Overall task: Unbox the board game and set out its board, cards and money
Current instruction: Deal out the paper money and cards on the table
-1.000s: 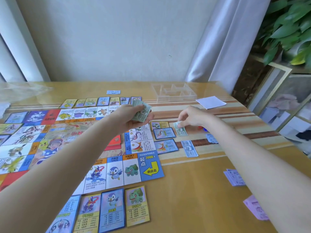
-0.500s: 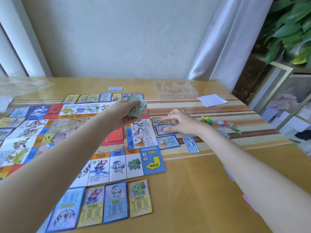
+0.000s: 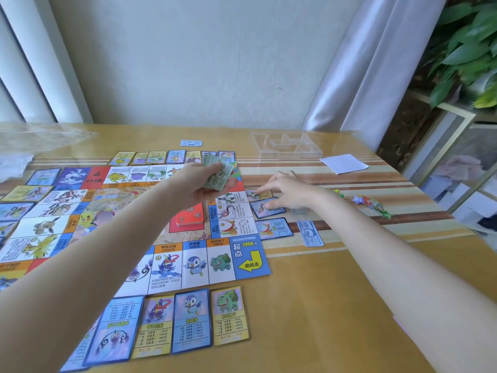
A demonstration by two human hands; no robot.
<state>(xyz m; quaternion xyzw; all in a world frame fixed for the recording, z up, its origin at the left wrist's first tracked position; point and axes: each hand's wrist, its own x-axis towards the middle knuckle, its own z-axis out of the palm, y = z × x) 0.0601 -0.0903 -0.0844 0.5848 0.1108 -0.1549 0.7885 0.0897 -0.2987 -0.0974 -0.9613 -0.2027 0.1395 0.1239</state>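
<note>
The game board [image 3: 134, 227] lies flat on the wooden table [image 3: 309, 305], with property cards [image 3: 192, 320] in rows along its near, far and right edges. My left hand [image 3: 207, 184] hovers over the board's far right corner, shut on a stack of green money [image 3: 217, 175]. My right hand [image 3: 287, 193] rests palm down just right of the board, fingertips on the blue-bordered card [image 3: 265, 210] and the yellow card [image 3: 258, 195] behind it. A blue banknote [image 3: 310, 234] lies flat beside the cards. A red card deck [image 3: 189, 218] sits on the board.
A clear plastic tray [image 3: 286, 145] stands at the back, a white paper [image 3: 344, 163] to its right. Coloured game pieces [image 3: 373, 205] lie right of my right wrist. One blue note [image 3: 191, 143] lies far back. Crumpled plastic wrap [image 3: 32, 138] is at the far left.
My right hand has moved left from the green note beside the cards onto the cards by the board edge. My left hand keeps the money stack, raised slightly.
</note>
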